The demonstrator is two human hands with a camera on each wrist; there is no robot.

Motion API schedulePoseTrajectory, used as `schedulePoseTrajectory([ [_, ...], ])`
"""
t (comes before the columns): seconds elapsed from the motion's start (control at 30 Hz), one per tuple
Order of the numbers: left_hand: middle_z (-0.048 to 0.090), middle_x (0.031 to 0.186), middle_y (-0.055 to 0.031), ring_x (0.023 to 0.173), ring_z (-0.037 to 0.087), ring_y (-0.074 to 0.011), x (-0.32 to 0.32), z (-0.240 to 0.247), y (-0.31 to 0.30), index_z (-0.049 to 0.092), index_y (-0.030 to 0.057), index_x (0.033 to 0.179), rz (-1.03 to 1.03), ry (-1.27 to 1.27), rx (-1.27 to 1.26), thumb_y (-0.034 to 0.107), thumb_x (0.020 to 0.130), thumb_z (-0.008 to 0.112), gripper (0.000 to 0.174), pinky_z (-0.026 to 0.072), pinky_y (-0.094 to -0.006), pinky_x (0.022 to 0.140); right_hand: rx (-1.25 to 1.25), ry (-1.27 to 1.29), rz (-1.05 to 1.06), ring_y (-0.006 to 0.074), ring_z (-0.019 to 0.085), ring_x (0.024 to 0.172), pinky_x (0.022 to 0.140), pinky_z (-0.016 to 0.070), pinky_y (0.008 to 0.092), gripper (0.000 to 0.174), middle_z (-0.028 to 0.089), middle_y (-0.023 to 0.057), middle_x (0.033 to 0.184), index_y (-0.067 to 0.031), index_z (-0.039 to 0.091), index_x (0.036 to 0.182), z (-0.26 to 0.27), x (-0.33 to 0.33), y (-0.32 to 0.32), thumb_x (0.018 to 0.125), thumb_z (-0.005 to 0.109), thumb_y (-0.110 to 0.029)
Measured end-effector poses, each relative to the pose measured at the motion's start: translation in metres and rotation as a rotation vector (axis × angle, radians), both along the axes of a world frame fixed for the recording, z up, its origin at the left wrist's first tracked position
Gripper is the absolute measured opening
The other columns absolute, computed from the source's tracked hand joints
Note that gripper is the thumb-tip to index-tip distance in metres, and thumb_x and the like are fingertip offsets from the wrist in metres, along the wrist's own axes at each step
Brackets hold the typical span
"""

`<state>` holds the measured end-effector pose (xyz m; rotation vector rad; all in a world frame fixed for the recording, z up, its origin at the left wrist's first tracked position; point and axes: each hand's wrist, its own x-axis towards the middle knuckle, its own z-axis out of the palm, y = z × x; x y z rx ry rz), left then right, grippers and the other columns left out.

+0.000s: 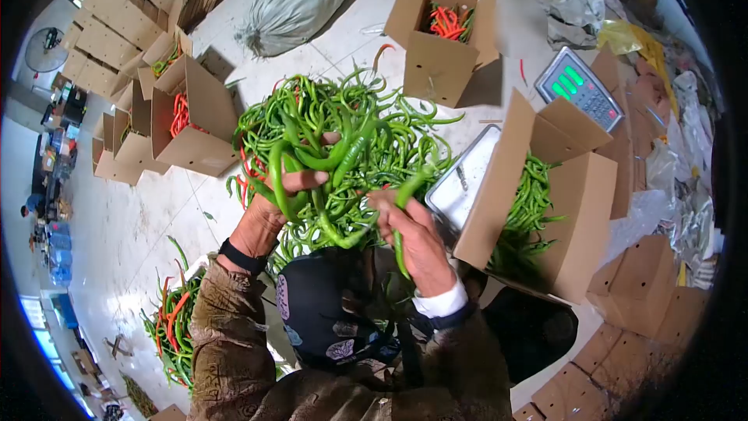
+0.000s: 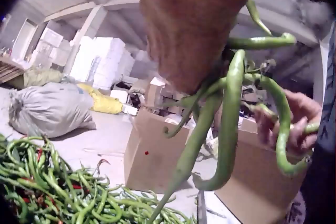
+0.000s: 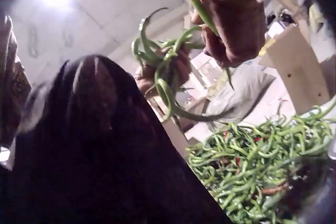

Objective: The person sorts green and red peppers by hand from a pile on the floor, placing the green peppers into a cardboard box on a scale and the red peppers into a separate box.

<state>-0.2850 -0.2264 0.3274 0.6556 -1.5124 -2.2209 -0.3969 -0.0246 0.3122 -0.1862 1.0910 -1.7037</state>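
Note:
My left hand (image 1: pixel 300 181) grips a loose bunch of curved green chili peppers (image 1: pixel 351 157), thumb laid across them. In the left wrist view several long peppers (image 2: pixel 228 124) hang down from that hand. Beside it, on the right, my right hand (image 1: pixel 421 245) holds a single green chili pepper (image 1: pixel 400 245), which sticks out above and below the fingers; its upper end is blurred. The right wrist view shows this pepper (image 3: pixel 198 4) against the curled fingers. Below both hands spreads a large heap of green chili peppers (image 1: pixel 304 101) with a few red ones mixed in.
An open carton (image 1: pixel 580 242) of green peppers stands on a scale platform (image 1: pixel 460 179) at right, near the lit scale display (image 1: pixel 576 86). Another carton (image 1: pixel 440 70) holds red peppers ahead. More cartons (image 1: pixel 206 121) stand left; a full sack (image 1: pixel 308 0) lies beyond the heap.

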Motion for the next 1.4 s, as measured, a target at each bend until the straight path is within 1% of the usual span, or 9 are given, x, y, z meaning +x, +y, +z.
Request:
schedulePoseTrajectory([
  [0.13,0.063,0.112,-0.0076,0.098,0.061,-0.0152,-0.009,0.039,0.025,0.046,-0.0041,0.137,-0.154,-0.037,-0.143,0.007,0.074,0.074,0.070,0.0506,-0.0275,0.083,-0.230,-0.126,-0.066,0.0059,0.056,0.085,0.069,0.0420,0.0217,0.027,0.064,-0.0022,0.103,-0.0066,0.063,0.114,0.067,0.003,-0.030,0.091,0.065,-0.022],
  [0.23,0.066,0.099,-0.0079,0.084,0.064,-0.0165,-0.011,0.050,0.023,0.056,-0.0035,0.120,0.024,-0.104,-0.117,0.003,0.078,0.069,0.045,0.0526,-0.0286,0.075,-0.151,0.002,-0.057,0.0087,0.061,0.091,0.074,0.0475,0.0231,0.025,0.067,0.0002,0.102,-0.0059,0.066,0.111,0.024,-0.016,-0.057,0.091,0.065,-0.020],
  [0.3,0.066,0.095,-0.0089,0.082,0.065,-0.0185,-0.008,0.058,0.019,0.058,-0.0023,0.112,0.042,-0.141,-0.085,0.001,0.080,0.069,0.034,0.0545,-0.0309,0.073,-0.173,-0.225,-0.131,0.0118,0.060,0.081,0.070,0.0432,0.0236,0.017,0.069,0.0034,0.097,-0.0070,0.067,0.104,0.016,-0.027,-0.056,0.089,0.064,-0.016],
  [0.43,0.064,0.098,-0.0104,0.082,0.065,-0.0210,-0.006,0.053,0.015,0.058,-0.0025,0.113,0.036,0.051,0.153,0.005,0.081,0.071,0.034,0.0562,-0.0352,0.075,-0.303,-0.190,-0.195,0.0190,0.065,0.079,0.068,0.0521,0.0291,0.023,0.069,0.0100,0.092,-0.0006,0.060,0.106,0.009,-0.045,-0.038,0.091,0.061,-0.018],
  [0.5,0.064,0.099,-0.0111,0.083,0.065,-0.0221,-0.003,0.055,0.016,0.058,-0.0024,0.113,0.001,0.130,0.245,0.006,0.082,0.071,0.035,0.0565,-0.0372,0.077,-0.404,-0.282,-0.151,0.0233,0.063,0.088,0.084,0.0508,0.0394,0.021,0.066,0.0099,0.096,-0.0023,0.061,0.107,-0.006,-0.066,-0.020,0.090,0.061,-0.014],
  [0.7,0.063,0.099,-0.0101,0.086,0.064,-0.0248,-0.001,0.058,0.029,0.057,-0.0004,0.115,-0.055,0.269,0.385,0.004,0.082,0.069,0.035,0.0540,-0.0419,0.080,-0.223,-0.094,-0.084,0.0145,0.062,0.080,0.077,0.0517,0.0295,0.028,0.065,0.0050,0.091,-0.0037,0.061,0.107,0.024,-0.045,0.020,0.080,0.070,-0.008],
  [0.97,0.061,0.099,-0.0066,0.088,0.063,-0.0171,-0.011,0.060,0.050,0.054,0.0008,0.120,-0.006,0.002,0.131,0.009,0.087,0.069,0.037,0.0555,-0.0313,0.076,-0.247,0.023,0.132,0.0136,0.064,0.089,0.079,0.0498,0.0276,0.034,0.068,0.0033,0.100,-0.0038,0.064,0.112,0.033,0.005,-0.004,0.079,0.071,-0.002],
  [1.1,0.063,0.100,-0.0054,0.088,0.063,-0.0176,-0.004,0.069,0.044,0.056,0.0011,0.119,-0.228,-0.013,0.106,0.013,0.082,0.075,0.044,0.0530,-0.0330,0.081,-0.113,-0.184,0.259,0.0160,0.066,0.085,0.074,0.0523,0.0277,0.029,0.069,0.0077,0.098,-0.0001,0.064,0.110,0.013,-0.011,0.004,0.082,0.066,-0.004],
  [1.4,0.065,0.099,-0.0006,0.085,0.060,-0.0113,0.006,0.060,0.039,0.058,0.0021,0.126,-0.396,-0.294,-0.214,0.016,0.078,0.079,0.054,0.0498,-0.0271,0.075,-0.290,-0.338,0.099,0.0224,0.064,0.079,0.070,0.0534,0.0348,0.030,0.065,0.0134,0.096,0.0033,0.059,0.113,-0.012,-0.022,0.017,0.084,0.058,-0.005],
])
